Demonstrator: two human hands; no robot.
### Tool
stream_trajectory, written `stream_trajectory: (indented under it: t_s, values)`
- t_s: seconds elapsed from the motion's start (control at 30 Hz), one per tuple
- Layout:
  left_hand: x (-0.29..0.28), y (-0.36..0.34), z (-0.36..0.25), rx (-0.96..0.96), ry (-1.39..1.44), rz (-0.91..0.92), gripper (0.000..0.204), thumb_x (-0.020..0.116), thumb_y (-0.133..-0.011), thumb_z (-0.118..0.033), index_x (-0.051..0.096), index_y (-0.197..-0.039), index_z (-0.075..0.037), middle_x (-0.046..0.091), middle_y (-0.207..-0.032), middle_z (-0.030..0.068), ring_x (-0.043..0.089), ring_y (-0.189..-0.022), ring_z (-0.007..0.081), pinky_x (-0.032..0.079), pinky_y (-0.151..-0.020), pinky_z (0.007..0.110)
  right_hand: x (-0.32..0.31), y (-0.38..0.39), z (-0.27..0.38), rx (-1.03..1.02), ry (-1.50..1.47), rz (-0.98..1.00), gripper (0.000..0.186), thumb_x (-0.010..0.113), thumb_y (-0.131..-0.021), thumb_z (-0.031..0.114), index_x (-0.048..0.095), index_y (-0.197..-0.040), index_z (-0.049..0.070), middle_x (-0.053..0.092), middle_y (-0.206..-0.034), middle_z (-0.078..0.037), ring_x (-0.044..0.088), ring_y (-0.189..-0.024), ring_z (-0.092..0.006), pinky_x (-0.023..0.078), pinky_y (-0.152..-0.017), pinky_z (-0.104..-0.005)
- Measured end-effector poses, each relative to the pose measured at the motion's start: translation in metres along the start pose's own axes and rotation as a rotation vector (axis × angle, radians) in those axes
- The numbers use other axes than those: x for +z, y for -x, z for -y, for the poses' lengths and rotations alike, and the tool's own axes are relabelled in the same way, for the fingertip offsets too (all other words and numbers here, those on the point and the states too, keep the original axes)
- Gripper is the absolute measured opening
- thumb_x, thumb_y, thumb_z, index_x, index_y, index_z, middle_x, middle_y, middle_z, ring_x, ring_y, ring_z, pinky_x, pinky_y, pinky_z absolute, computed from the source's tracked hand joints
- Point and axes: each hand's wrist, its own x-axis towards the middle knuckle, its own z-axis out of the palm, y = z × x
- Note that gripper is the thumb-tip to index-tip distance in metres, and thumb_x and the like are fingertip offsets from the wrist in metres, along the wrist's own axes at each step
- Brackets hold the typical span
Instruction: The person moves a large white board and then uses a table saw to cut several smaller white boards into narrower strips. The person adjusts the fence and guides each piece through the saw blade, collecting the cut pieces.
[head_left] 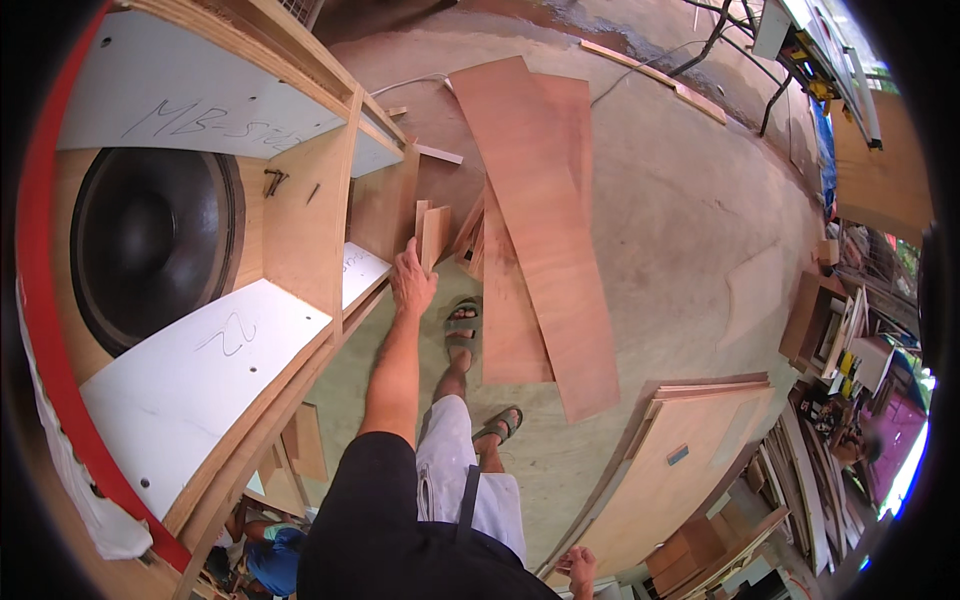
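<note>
My left hand [412,282] reaches forward beside the open wooden cabinet [352,170], its fingers and thumb closed on a small upright wooden board [435,236]. Inside the cabinet's near compartment sits a large black round speaker [158,250]. White panels with handwriting [215,335] line the compartment above and below it. My right hand [578,567] hangs low on the right, near the edge of the stacked plywood sheets [690,430]. Its fingers are curled, and whatever they may hold is hidden.
Long brown boards [545,230] lie overlapped on the concrete floor ahead of my feet. Scrap timber [800,490] and wooden boxes [815,315] crowd the right side. A metal-legged stand [720,40] is at the far right. Another person in blue [278,555] is low on the left.
</note>
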Motion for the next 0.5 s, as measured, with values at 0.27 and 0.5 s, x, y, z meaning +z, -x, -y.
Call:
stream_trajectory:
  t_s: [0.27,0.5]
  values:
    - [0.036,0.029,0.019,-0.072,0.082,0.11,0.072,0.087,-0.098,-0.02,0.05,-0.157,-0.004,0.071,-0.135,0.0365,0.073,-0.125,0.0512,0.06,-0.106,0.059,0.017,0.018,0.042,-0.037,-0.011,-0.032,0.03,0.067,-0.116,0.034,0.066,-0.11,0.005,0.075,-0.086,-0.011,0.078,-0.072,-0.0242,0.066,-0.061,-0.0402]
    - [0.039,0.025,0.03,-0.303,-0.084,-0.039,0.022,0.068,-0.109,-0.022,0.067,-0.116,-0.001,0.083,-0.103,0.0275,0.081,-0.096,0.051,0.067,-0.088,0.059,0.013,0.003,0.054,-0.081,0.056,0.027,0.028,0.066,-0.116,0.037,0.063,-0.112,0.009,0.074,-0.092,-0.009,0.078,-0.077,-0.0242,0.066,-0.066,-0.0423]
